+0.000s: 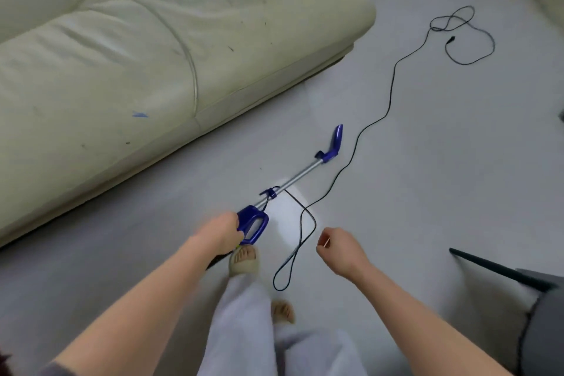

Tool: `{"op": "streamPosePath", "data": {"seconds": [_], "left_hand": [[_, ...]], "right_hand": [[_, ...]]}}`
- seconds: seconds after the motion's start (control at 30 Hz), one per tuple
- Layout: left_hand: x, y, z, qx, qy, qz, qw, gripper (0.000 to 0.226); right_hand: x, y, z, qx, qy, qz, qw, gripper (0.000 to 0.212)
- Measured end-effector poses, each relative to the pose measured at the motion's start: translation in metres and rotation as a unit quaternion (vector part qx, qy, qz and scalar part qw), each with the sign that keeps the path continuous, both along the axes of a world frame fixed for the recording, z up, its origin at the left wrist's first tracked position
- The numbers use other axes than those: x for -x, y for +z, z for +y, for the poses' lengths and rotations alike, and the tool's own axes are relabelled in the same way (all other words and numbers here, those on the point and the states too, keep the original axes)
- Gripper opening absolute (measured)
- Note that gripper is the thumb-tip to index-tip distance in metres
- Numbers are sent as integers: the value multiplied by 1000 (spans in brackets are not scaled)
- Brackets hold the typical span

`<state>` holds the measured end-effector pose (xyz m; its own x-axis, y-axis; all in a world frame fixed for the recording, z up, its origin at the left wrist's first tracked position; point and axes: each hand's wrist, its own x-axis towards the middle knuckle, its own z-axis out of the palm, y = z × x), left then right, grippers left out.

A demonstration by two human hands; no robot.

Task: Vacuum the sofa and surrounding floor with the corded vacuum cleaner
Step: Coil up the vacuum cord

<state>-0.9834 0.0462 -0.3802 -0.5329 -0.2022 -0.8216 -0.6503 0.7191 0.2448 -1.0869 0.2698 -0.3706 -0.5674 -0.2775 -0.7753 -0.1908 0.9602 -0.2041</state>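
From the head camera, the left hand (224,230) grips the blue handle (253,224) of the vacuum cleaner (293,183), fingers curled round the handle's near side; its silver tube (300,175) slopes away across the floor (427,162) to a blue nozzle (334,143), which sits on the floor near the sofa's front edge but apart from it; the right hand (338,249) hangs just beside the handle to the right, fingers loosely curled, thumb and forefinger close together; whether anything is pinched there cannot be told; the black cord (370,122) leaves a blue clip (270,192) on the tube, drops in a long loop just beside the person's sandalled foot (242,259), then runs away over the floor to a loose tangle toward the far right, where its plug (542,39) lies unplugged on the floor; the cream sofa (137,55) fills the left side, its seat cushions flecked with dark specks and one blue mark (139,114); a dark chair (525,299) stands at the right edge of the floor.
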Motion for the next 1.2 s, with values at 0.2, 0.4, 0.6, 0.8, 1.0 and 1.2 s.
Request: {"op": "streamPosePath", "data": {"seconds": [0.2,0.4,0.6,0.8,1.0,1.2], "left_hand": [[67,-134,13,-8,-6,34,999,15],[102,-308,59,-4,-36,57,998,17],[120,-451,107,-28,-62,69,995,35],[144,-527,144,-9,-98,146,984,47],[168,-563,162,18,-221,249,943,53],[205,-551,181,-28,-316,55,947,21]], "right_hand": [[62,-131,9,-51,26,-6,998,21],[104,-315,19,-61,198,8,978,31],[140,-457,34,-16,472,77,878,55],[156,-538,58,35,612,87,785,60],[165,-572,100,99,445,55,888,57],[194,-553,137,63,363,10,929,20]]}}
